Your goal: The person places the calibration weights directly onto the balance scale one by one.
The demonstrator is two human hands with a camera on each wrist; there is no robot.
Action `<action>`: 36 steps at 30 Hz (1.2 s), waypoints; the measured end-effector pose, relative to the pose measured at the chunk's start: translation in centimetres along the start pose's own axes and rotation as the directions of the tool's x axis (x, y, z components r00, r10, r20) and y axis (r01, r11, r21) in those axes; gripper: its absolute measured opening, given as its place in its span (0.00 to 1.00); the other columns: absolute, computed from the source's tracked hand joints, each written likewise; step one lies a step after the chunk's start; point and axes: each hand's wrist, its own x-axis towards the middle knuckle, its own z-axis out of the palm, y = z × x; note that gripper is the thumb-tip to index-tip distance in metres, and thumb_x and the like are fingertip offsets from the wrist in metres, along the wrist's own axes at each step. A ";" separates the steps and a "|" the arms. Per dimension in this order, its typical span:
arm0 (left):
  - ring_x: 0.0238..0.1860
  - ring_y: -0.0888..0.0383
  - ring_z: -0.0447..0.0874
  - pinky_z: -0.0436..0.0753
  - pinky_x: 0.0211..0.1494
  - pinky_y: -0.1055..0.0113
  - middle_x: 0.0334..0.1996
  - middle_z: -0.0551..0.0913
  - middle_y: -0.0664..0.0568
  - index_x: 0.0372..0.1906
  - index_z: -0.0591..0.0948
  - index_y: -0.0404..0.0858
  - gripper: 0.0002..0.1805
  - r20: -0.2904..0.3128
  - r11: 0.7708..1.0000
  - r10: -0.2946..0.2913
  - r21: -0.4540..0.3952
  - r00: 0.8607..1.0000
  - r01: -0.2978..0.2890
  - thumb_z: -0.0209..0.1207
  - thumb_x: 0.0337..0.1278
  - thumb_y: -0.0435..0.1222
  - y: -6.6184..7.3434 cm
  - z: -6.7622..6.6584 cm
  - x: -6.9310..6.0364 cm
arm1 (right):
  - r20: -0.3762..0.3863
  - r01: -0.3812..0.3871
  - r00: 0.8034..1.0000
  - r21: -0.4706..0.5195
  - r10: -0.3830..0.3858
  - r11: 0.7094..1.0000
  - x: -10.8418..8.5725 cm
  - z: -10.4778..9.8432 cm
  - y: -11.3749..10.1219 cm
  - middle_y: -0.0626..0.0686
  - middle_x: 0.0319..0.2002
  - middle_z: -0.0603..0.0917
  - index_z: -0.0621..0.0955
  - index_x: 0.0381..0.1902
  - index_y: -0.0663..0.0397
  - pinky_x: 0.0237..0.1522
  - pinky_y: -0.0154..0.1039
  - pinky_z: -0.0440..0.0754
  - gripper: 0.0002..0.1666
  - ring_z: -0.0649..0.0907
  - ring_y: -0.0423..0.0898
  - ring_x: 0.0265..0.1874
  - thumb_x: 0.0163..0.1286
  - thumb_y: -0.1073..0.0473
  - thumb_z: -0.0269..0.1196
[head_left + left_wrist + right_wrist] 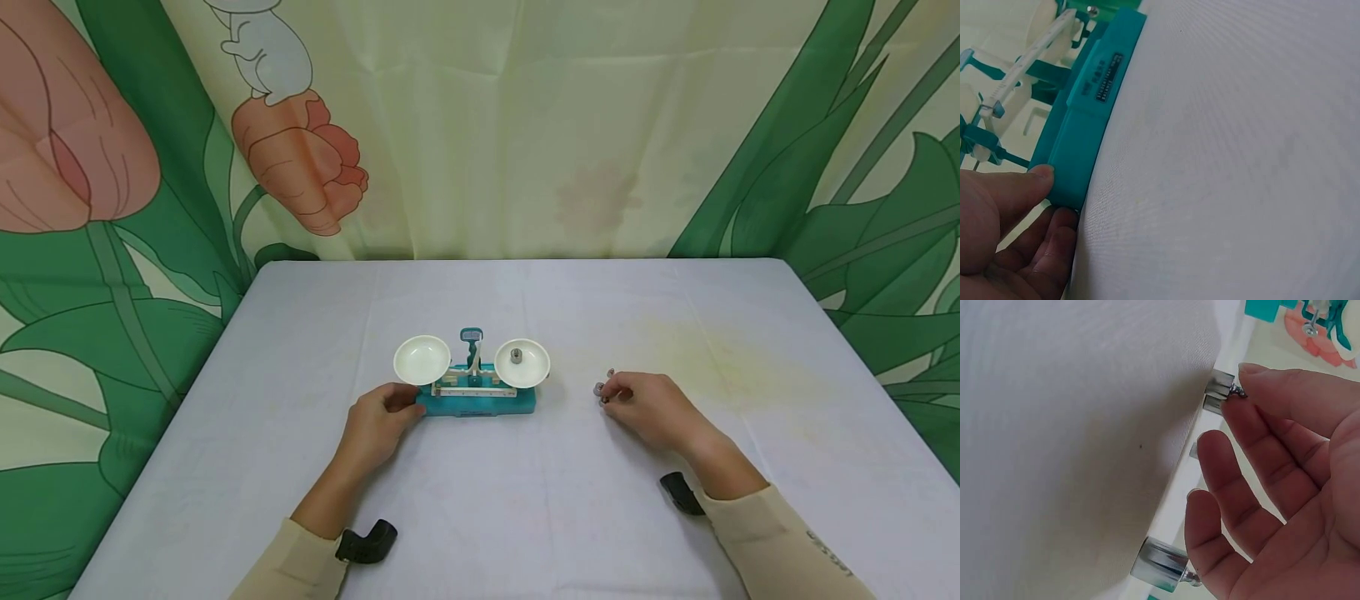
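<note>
A teal balance scale (pixel 476 405) with two white pans stands on the table; a small metal weight (pixel 516 356) sits in its right pan. My left hand (pixel 378 427) grips the left end of the base, its thumb (pixel 1040 178) on the teal edge and its other fingers curled at the end. To the right of the scale, my right hand (pixel 651 408) pinches the knob of a silver weight (pixel 1219 382) between thumb and index finger. Another weight (pixel 1212 404) shows just behind that one. A larger weight (pixel 1160 564) stands by the little finger.
White cloth covers the table (pixel 480 500). A printed curtain (pixel 487 133) with plants and a rabbit hangs behind its far edge. Black devices (pixel 367 543) are worn on both wrists. A further small weight (pixel 1194 450) is partly hidden by the right hand's fingers.
</note>
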 end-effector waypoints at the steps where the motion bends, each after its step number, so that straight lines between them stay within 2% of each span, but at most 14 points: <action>1: 0.50 0.48 0.83 0.83 0.53 0.53 0.48 0.86 0.45 0.54 0.82 0.32 0.17 0.000 1.000 -0.001 0.000 1.000 0.001 0.67 0.60 0.33 0.0 0.0 0.0 | 0.002 0.007 1.000 -0.001 -0.007 1.000 0.0 0.0 0.0 0.58 0.50 0.86 0.85 0.38 0.53 0.47 0.50 0.78 0.05 0.83 0.57 0.50 0.64 0.65 0.66; 10: 0.51 0.48 0.83 0.83 0.53 0.53 0.48 0.86 0.44 0.54 0.82 0.32 0.18 0.002 1.000 -0.007 -0.004 1.000 0.007 0.67 0.61 0.33 0.0 0.1 0.1 | 0.036 0.025 0.999 -0.043 -0.023 0.999 0.3 0.0 0.0 0.57 0.46 0.87 0.86 0.43 0.56 0.47 0.51 0.79 0.10 0.84 0.53 0.44 0.63 0.66 0.66; 16: 0.51 0.48 0.82 0.83 0.53 0.53 0.48 0.85 0.45 0.54 0.82 0.32 0.18 0.004 1.000 -0.013 -0.005 1.000 0.013 0.67 0.61 0.33 0.2 0.1 0.1 | 0.047 0.033 0.998 -0.069 -0.030 0.997 0.5 0.1 0.0 0.58 0.45 0.87 0.86 0.42 0.58 0.47 0.52 0.80 0.09 0.84 0.53 0.44 0.63 0.67 0.66; 22: 0.50 0.48 0.82 0.83 0.53 0.53 0.48 0.85 0.44 0.54 0.82 0.32 0.18 0.004 1.000 -0.007 -0.007 1.000 0.007 0.67 0.60 0.33 0.2 0.1 0.0 | 0.048 0.027 0.999 -0.094 -0.022 0.995 0.4 0.1 -0.1 0.52 0.37 0.87 0.86 0.40 0.57 0.42 0.48 0.79 0.07 0.82 0.48 0.36 0.63 0.68 0.66; 25: 0.51 0.48 0.82 0.83 0.53 0.53 0.49 0.85 0.44 0.54 0.82 0.32 0.18 0.006 1.000 -0.010 -0.006 1.000 0.010 0.67 0.60 0.33 0.1 0.1 0.1 | 0.035 0.024 0.999 -0.100 -0.020 0.995 0.3 0.0 -0.3 0.50 0.36 0.86 0.85 0.39 0.56 0.42 0.48 0.79 0.07 0.82 0.48 0.36 0.63 0.68 0.65; 30: 0.51 0.48 0.82 0.83 0.53 0.53 0.48 0.85 0.45 0.54 0.82 0.32 0.18 0.004 1.000 -0.016 -0.004 1.000 0.016 0.67 0.60 0.33 0.2 0.1 0.0 | -0.020 -0.002 1.000 -0.029 0.002 1.000 -0.1 -0.3 -1.0 0.51 0.43 0.87 0.85 0.41 0.55 0.47 0.51 0.80 0.09 0.84 0.51 0.43 0.65 0.68 0.61; 36: 0.51 0.49 0.82 0.82 0.53 0.53 0.48 0.85 0.45 0.54 0.82 0.33 0.18 0.005 1.000 -0.022 -0.012 1.000 0.022 0.67 0.61 0.34 0.2 0.0 0.0 | -0.042 -0.022 0.999 0.053 0.024 0.998 -0.1 -0.6 -1.9 0.48 0.41 0.85 0.82 0.42 0.56 0.41 0.46 0.81 0.08 0.85 0.48 0.40 0.66 0.68 0.60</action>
